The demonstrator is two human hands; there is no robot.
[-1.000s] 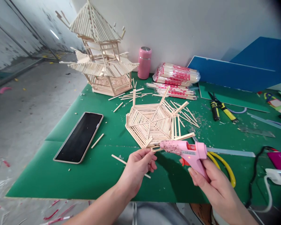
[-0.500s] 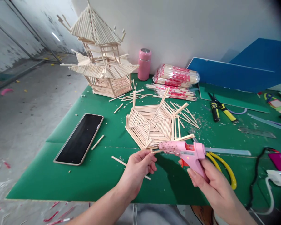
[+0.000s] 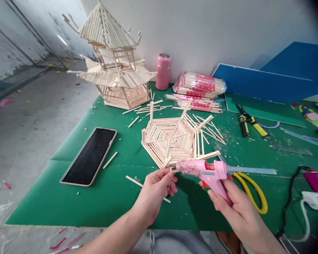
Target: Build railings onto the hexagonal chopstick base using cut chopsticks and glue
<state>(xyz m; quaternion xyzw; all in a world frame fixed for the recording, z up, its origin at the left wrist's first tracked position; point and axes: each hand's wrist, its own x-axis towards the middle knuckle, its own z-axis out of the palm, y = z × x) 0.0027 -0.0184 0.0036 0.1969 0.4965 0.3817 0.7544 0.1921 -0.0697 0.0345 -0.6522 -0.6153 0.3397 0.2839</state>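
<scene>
My right hand (image 3: 231,201) is wrapped round the handle of a pink hot glue gun (image 3: 201,167), with a clear glue stick (image 3: 251,170) poking out of its back. The nozzle points left, just above the fingertips of my left hand (image 3: 159,185). Those fingers pinch a short wooden stick (image 3: 175,171), mostly hidden behind the gun. Right behind both hands lies a polygonal base of wooden sticks (image 3: 169,141), with short posts standing at its corners. Loose sticks (image 3: 134,180) lie beside and below my left hand.
A stick pagoda (image 3: 116,81) stands at the back left, near a pink flask (image 3: 163,72) and wrapped stick bundles (image 3: 198,86). A phone (image 3: 88,157) lies at left. Yellow-handled scissors (image 3: 254,194), pliers (image 3: 251,123) and a dark cable (image 3: 288,201) are at right.
The glue gun in my right hand has shifted slightly left, its nozzle moving past the pinched stick's tip. My left hand has stayed almost still.
</scene>
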